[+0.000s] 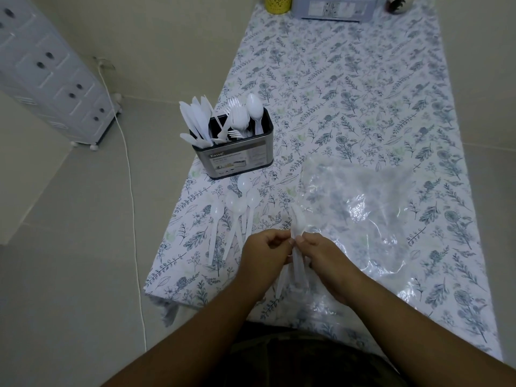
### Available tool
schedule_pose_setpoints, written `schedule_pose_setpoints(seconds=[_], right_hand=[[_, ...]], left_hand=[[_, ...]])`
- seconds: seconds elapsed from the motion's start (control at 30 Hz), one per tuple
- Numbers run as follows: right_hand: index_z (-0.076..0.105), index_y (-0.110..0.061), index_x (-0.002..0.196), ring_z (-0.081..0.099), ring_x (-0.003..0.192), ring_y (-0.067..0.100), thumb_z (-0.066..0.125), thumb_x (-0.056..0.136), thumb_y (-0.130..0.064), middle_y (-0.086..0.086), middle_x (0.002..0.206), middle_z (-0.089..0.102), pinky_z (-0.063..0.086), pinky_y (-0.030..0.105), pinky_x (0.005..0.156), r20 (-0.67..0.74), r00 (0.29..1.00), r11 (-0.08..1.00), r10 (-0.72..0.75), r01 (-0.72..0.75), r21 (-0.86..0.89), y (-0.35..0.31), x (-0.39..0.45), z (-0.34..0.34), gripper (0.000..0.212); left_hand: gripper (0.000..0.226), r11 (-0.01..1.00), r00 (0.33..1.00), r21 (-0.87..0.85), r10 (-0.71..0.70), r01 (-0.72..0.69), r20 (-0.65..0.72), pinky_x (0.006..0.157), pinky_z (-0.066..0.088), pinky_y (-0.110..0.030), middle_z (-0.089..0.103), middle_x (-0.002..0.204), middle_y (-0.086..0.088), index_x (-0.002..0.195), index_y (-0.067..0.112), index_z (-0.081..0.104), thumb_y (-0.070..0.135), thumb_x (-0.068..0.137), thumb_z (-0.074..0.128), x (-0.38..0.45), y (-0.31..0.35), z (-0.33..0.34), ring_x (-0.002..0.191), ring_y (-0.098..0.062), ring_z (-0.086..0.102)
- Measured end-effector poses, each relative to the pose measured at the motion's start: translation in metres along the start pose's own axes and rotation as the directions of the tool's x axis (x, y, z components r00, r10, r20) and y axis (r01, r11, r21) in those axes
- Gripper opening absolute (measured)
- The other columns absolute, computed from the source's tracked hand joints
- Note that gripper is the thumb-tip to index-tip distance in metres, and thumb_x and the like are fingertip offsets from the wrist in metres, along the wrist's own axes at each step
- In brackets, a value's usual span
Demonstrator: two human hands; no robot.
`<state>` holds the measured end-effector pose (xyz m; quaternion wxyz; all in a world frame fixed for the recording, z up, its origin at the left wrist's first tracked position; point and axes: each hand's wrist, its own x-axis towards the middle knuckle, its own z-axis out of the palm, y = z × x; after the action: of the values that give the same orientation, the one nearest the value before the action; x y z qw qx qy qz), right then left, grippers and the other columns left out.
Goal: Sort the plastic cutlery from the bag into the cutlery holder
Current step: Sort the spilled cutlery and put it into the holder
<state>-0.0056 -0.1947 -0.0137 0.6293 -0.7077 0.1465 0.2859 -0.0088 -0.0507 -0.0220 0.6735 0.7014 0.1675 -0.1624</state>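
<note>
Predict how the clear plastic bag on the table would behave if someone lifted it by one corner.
The plastic bag lies crumpled and wrinkled, so it would probably hang limp. It looks thin and see-through, with the tablecloth print showing through, so it is likely very light. Its glossy highlights hint it may be slippery.

The cutlery holder point(234, 159) bears a label reading "Kassa"; its smaller print is illegible.

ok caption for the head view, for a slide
Both hands pinch white plastic spoons beside a clear plastic bag; black metal cutlery holder half-sorted.
</note>
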Motion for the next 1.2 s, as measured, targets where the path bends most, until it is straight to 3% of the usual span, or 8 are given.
schedule_pose_setpoints(seconds=[0.07,0.2,0.3,0.43,0.63,0.83,0.97,1.2], right_hand=[[0.068,-0.008,0.090,0.065,0.097,0.047,0.051,0.097,-0.039,0.025,0.102,0.071,0.048,0.050,0.084,-0.001,1.000,1.000,-0.002,0.002,0.005,0.001,0.001,-0.002,0.036],[0.069,-0.005,0.088,0.067,0.088,0.028,0.049,0.105,-0.019,0.016,0.092,0.074,0.049,0.045,0.085,0.038,0.999,0.997,0.030,-0.033,0.077,0.005,0.003,-0.004,0.030],[0.070,-0.009,0.082,0.070,0.079,0.017,0.050,0.104,-0.014,0.005,0.082,0.075,0.054,0.035,0.078,0.059,0.998,0.997,0.029,-0.033,0.069,0.004,0.000,-0.003,0.031],[0.077,-0.006,0.088,0.074,0.088,0.020,0.057,0.102,-0.013,0.007,0.092,0.078,0.060,0.030,0.080,-0.001,0.999,0.999,-0.048,0.048,0.019,0.007,0.000,-0.003,0.025],[0.082,-0.011,0.090,0.076,0.094,0.029,0.066,0.096,-0.007,0.013,0.095,0.078,0.063,0.040,0.086,-0.046,0.981,0.982,-0.188,0.188,0.009,-0.002,0.003,-0.003,0.017],[0.080,-0.009,0.106,0.077,0.092,0.021,0.069,0.094,-0.004,0.004,0.096,0.081,0.063,0.035,0.082,0.008,0.957,0.957,-0.291,0.291,-0.007,-0.033,0.010,-0.003,0.017],[0.080,-0.011,0.107,0.077,0.092,0.021,0.072,0.092,-0.004,0.004,0.096,0.081,0.064,0.040,0.084,0.011,0.941,0.940,-0.339,0.339,-0.033,-0.055,0.023,0.000,0.019],[0.078,-0.018,0.107,0.078,0.085,0.020,0.075,0.088,-0.006,0.005,0.092,0.080,0.063,0.043,0.086,0.017,0.883,0.870,-0.469,0.465,-0.165,-0.130,0.060,0.002,0.022]], left_hand=[[0.015,0.998,1.000,0.058,0.019,-0.018,-0.018,0.076,0.063,-0.035,0.076,0.092,-0.005,0.106,0.013,0.073,0.012,0.091,0.071,0.000,-0.001,0.000,0.085,-0.015,0.075],[0.026,0.979,0.997,0.196,0.064,-0.054,-0.045,0.078,0.063,-0.041,0.075,0.091,0.003,0.109,0.019,0.073,0.032,0.086,0.072,0.000,-0.006,-0.003,0.085,-0.011,0.073],[0.030,0.961,0.995,0.263,0.095,-0.087,-0.020,0.079,0.062,-0.031,0.075,0.091,0.006,0.110,0.019,0.074,0.037,0.086,0.075,-0.002,-0.005,-0.006,0.085,-0.004,0.072],[0.027,0.936,0.987,0.322,0.158,-0.145,-0.013,0.075,0.057,-0.017,0.074,0.089,0.010,0.108,0.018,0.073,0.031,0.085,0.079,-0.004,-0.001,-0.013,0.083,0.002,0.069],[0.029,0.915,0.970,0.332,0.244,-0.229,-0.003,0.069,0.050,-0.007,0.070,0.090,0.012,0.113,0.021,0.070,0.025,0.086,0.078,-0.004,0.012,-0.021,0.085,0.004,0.065],[0.023,0.902,0.956,0.327,0.294,-0.282,0.012,0.076,0.058,-0.019,0.068,0.096,0.014,0.100,0.037,0.067,0.021,0.086,0.077,0.007,0.039,-0.036,0.083,0.001,0.068],[0.023,0.869,0.931,0.362,0.364,-0.337,-0.006,0.073,0.049,-0.006,0.068,0.088,0.021,0.106,0.025,0.075,0.015,0.086,0.077,0.016,0.056,-0.045,0.083,0.008,0.064],[0.030,0.749,0.851,0.472,0.525,-0.466,0.007,0.076,0.050,-0.004,0.069,0.095,0.016,0.117,0.019,0.069,0.011,0.089,0.074,0.052,0.121,-0.066,0.086,0.013,0.064]])
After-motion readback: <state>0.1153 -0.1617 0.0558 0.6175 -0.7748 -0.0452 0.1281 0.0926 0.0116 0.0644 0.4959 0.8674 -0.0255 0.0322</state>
